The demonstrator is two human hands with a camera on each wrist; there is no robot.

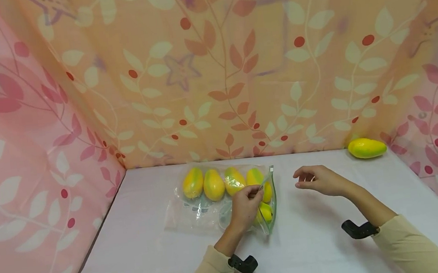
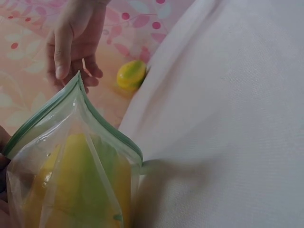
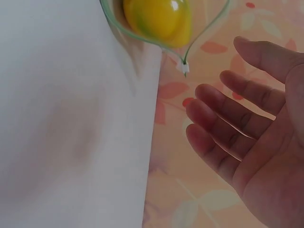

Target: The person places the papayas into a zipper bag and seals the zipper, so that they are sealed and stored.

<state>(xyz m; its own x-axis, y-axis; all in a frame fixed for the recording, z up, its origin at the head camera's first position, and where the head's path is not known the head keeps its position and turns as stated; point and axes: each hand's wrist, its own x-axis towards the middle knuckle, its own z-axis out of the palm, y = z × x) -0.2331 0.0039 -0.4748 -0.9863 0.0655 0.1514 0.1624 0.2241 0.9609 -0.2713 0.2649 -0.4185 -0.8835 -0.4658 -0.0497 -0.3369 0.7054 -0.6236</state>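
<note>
A clear zip bag point(image 1: 207, 220) with a green zip edge lies on the table, several yellow-green mangoes point(image 1: 214, 185) inside it. My left hand point(image 1: 245, 209) pinches the bag's upper layer near its mouth, which gapes open in both wrist views. Close inside that mouth, a mango point(image 3: 159, 21) shows in the right wrist view. My right hand point(image 1: 321, 180) is held above the table to the right of the bag, holding nothing, its fingers point(image 3: 228, 111) slightly bent and spread. A white slider sits at one end of the green zip point(image 3: 185, 66).
One more mango point(image 1: 366, 148) lies at the table's far right corner, by the curtain. Flower-patterned cloth point(image 1: 223, 65) walls the back and both sides. A white cloth point(image 1: 136, 261) covers the table.
</note>
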